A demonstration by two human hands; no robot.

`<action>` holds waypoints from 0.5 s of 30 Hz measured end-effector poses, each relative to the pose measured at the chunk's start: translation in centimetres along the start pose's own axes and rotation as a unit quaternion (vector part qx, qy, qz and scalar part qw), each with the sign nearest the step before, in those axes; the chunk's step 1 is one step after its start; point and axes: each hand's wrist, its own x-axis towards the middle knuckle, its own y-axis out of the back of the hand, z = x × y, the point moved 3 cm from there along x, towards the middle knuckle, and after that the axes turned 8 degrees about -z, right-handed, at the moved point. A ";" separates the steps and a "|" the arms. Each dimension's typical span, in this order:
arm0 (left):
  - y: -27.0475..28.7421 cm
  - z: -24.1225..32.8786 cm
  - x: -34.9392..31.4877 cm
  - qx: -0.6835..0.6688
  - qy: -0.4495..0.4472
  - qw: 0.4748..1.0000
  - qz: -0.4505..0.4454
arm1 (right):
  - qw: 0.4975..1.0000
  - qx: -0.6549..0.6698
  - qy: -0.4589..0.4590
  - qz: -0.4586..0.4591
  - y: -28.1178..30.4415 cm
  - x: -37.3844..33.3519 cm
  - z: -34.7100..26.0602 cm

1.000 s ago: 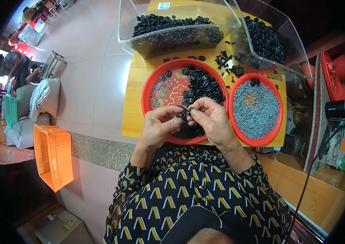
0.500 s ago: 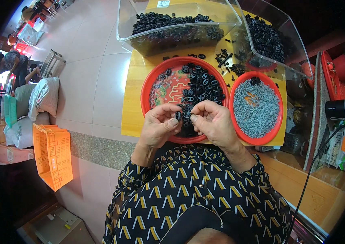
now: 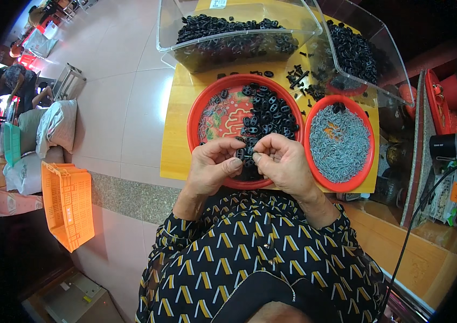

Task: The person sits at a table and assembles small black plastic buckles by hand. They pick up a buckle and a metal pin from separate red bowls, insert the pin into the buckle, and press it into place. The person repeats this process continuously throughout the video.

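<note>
Above the near part of a round red tray (image 3: 193,118), my two hands are brought close together. My left hand (image 3: 216,164) is closed, thumb against fingers, on a small black oval two-hole piece (image 3: 240,154). My right hand (image 3: 282,161) pinches a thin silvery piece, seemingly a screw (image 3: 248,156), its tip pointing at the oval piece. Fingertips partly hide both. Many black oval pieces (image 3: 271,110) fill the tray's right side, and a few small metal bits lie on its left. Beside it, another red tray (image 3: 307,151) holds a heap of small silver screws (image 3: 341,153).
Two clear plastic bins (image 3: 239,36) (image 3: 371,86) of black parts stand at the back of the yellow table (image 3: 177,156). Loose black screws (image 3: 296,76) lie between bins and trays. An orange crate (image 3: 68,204) is on the left; a cable (image 3: 409,231) runs down the right.
My hands have drawn slightly closer together, and the silvery piece now meets or nearly meets the black oval piece. The trays and bins stay in place.
</note>
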 end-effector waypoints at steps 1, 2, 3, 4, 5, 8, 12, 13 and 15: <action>-0.1 0.1 0.0 0.013 0.004 1.000 0.004 | 1.000 -0.001 -0.001 -0.001 0.0 0.0 0.0; 0.0 0.1 -0.1 0.029 0.004 1.000 0.003 | 1.000 -0.002 -0.002 -0.002 0.0 0.0 0.0; 0.1 0.1 -0.1 0.046 0.005 0.999 0.003 | 1.000 -0.009 -0.003 -0.001 0.0 0.0 -0.1; 0.2 0.1 -0.2 0.062 0.006 0.998 0.002 | 1.000 -0.016 -0.004 0.001 0.0 0.0 -0.1; 0.2 0.2 -0.2 0.071 0.005 0.997 0.000 | 1.000 -0.023 -0.006 0.002 0.0 -0.1 -0.2; 0.3 0.3 -0.3 0.091 0.005 0.996 0.001 | 1.000 -0.025 0.002 0.006 -0.1 -0.1 -0.2; 0.0 0.5 -0.2 0.099 0.007 0.995 0.003 | 0.999 -0.036 0.001 0.002 0.1 0.0 0.0; 0.0 0.5 -0.2 0.101 0.007 0.995 0.002 | 0.999 -0.039 0.001 0.000 0.1 0.0 0.1; 0.0 0.4 -0.3 0.110 0.005 0.994 0.006 | 0.999 -0.039 -0.001 -0.003 0.0 0.0 0.1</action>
